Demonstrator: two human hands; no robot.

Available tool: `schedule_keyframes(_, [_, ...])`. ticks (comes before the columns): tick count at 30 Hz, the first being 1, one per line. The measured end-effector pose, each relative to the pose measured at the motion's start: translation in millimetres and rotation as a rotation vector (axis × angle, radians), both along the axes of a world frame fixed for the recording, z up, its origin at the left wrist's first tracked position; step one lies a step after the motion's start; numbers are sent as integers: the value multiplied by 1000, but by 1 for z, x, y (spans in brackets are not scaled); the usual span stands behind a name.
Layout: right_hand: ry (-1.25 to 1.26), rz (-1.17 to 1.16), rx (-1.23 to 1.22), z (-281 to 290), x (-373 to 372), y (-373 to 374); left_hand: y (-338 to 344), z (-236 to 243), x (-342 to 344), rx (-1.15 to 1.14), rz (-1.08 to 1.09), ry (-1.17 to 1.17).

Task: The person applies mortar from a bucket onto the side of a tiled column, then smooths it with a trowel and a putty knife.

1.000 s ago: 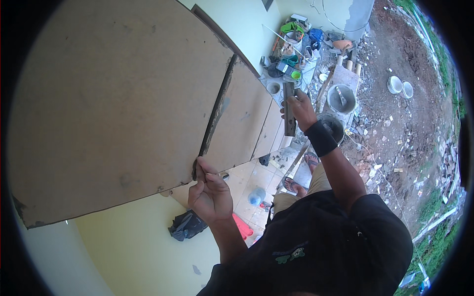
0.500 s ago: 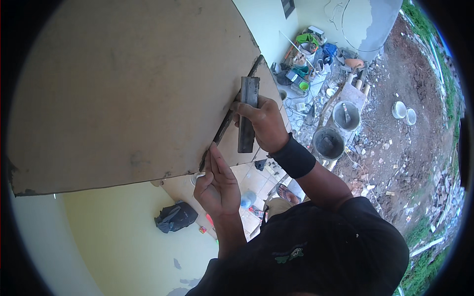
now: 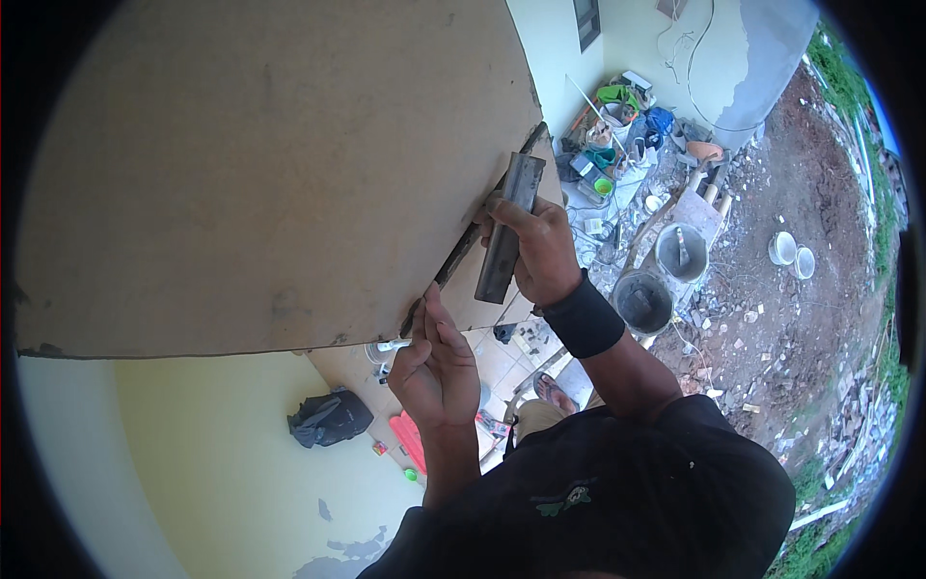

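Right hand point(image 3: 545, 256): fingers clamped on a grey metal bar point(image 3: 511, 232), thumb across its face, the other fingers partly hidden behind; the bar is long and straight-edged, tilted, upper end leaning to the person's right; from where I stand it crosses in front of a dark strip point(image 3: 458, 253), contact between the two cannot be told.

Left hand point(image 3: 439, 381): palm in view, fingers stretched out and lying together, thumb bent beside them; fingertips at the lower part of the dark strip, near the panel's corner; whether they press on it I cannot tell.

Strip runs slantwise along the side of a large brown panel point(image 3: 241, 174); part of a smaller brown panel point(image 3: 473, 314) shows on its other side; dark smears mark the large panel's lower edge.

Black wristband point(image 3: 585, 316) on the right wrist; dark shirt point(image 3: 617, 473) below.

Surroundings: two buckets point(image 3: 643, 301) side by side beyond the right forearm, a handled tool in the farther one; two pale tubs point(image 3: 782, 248) on the rubble-strewn ground point(image 3: 762, 333); a black bag point(image 3: 330, 418) near the yellowish wall point(image 3: 212, 454).
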State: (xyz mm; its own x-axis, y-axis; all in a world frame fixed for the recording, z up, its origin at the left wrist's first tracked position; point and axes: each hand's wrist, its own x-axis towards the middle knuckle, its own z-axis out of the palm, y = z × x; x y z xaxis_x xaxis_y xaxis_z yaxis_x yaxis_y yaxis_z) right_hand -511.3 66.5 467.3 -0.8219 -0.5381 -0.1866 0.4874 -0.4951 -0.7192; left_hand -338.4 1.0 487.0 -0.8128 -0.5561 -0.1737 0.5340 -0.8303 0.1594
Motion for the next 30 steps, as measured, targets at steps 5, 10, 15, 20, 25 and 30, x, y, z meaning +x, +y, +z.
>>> schedule_keyframes(5, [-27,-7,-14,4,-1,-2,-2,1,-1,7,3,3])
schedule_keyframes(10, [-83,-13,-46,2,-2,-2,-2,-1,-2,14,-29,63])
schedule_keyframes(15, [-43,-2,-63,0,-2,-1,14,0,-5,-71,36,3])
schedule_keyframes(20, [-73,-33,-80,16,2,-1,16,19,-11,-170,81,-188])
schedule_keyframes(25, [-70,-23,-111,21,2,0,10,16,-21,-76,12,-113])
schedule_keyframes(30, [-68,-28,-107,14,3,2,5,8,-25,-36,-27,-43])
